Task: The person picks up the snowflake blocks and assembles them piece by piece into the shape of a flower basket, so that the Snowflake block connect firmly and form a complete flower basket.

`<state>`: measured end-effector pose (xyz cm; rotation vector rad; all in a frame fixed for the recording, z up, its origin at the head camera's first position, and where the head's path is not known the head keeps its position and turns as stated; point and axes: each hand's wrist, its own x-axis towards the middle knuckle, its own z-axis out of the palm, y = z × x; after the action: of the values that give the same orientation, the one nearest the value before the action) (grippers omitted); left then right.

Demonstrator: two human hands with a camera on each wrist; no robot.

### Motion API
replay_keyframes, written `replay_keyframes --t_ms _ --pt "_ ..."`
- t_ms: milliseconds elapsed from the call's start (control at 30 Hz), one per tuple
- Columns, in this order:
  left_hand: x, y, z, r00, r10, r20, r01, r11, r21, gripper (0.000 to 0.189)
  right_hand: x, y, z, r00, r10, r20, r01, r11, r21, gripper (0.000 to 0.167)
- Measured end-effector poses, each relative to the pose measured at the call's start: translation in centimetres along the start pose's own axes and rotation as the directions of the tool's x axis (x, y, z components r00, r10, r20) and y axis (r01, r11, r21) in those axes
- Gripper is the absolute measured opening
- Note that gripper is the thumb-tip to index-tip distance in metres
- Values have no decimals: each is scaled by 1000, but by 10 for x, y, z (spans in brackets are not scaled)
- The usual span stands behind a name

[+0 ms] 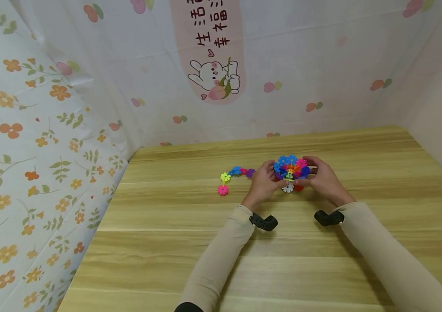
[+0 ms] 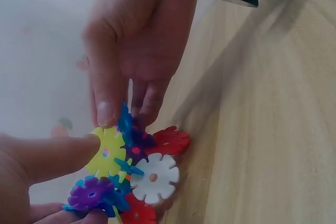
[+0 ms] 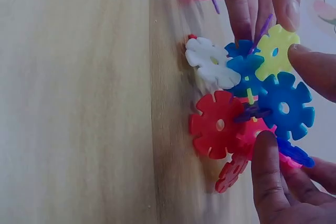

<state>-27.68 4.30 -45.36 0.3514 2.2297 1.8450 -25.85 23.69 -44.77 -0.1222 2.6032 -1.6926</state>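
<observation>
Several notched plastic snowflake discs are joined into a round cluster (image 1: 291,164) with blue, pink, purple and yellow pieces. My left hand (image 1: 263,183) holds its left side, the thumb (image 2: 63,153) on a yellow disc (image 2: 107,153). On the opposite side my right hand (image 1: 325,181) grips the cluster; its thumb (image 3: 315,74) touches the same yellow disc, and its fingers (image 3: 269,174) lie against the pink and blue pieces. A white disc (image 3: 210,62) and a red disc (image 3: 216,124) stick out low, close to the tabletop. Parts of the cluster's far side are hidden.
Left of my hands, a chain of linked discs lies on the wooden table (image 1: 158,251), with a pink disc (image 1: 223,190) at its near end and a yellow disc (image 1: 225,177) beyond it. A printed curtain (image 1: 302,65) hangs behind the table.
</observation>
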Motion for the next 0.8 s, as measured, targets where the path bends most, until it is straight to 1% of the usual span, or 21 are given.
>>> replay_keyframes --t_ms 133,233,333,433,500,633,733,800 --pt "-7 1 -2 1000 9 5 -9 1000 -11 77 -6 -1 1 1000 -17 -3 17 1000 -8 83" --pt "-20 3 -9 1000 21 21 -21 1000 7 77 -16 -6 7 999 -37 4 37 999 4 83" --pt "-38 7 -19 999 24 33 -25 999 28 77 -31 -14 15 998 -48 31 47 998 47 82" --pt "-57 10 -29 999 23 46 -25 999 31 77 -47 -22 26 997 -56 54 51 995 89 82" --pt "-71 10 -36 998 24 53 -26 999 27 77 -56 -26 34 996 -56 73 49 994 98 82" --pt "-94 6 -48 998 33 52 -35 999 40 77 -69 -32 52 993 -85 87 80 995 61 82" --pt "-108 2 -56 998 48 31 -50 997 60 76 -72 -36 66 988 -120 93 118 993 27 81" --pt "-116 0 -61 998 63 18 -64 996 55 75 -72 -37 73 985 -139 102 138 990 15 80"
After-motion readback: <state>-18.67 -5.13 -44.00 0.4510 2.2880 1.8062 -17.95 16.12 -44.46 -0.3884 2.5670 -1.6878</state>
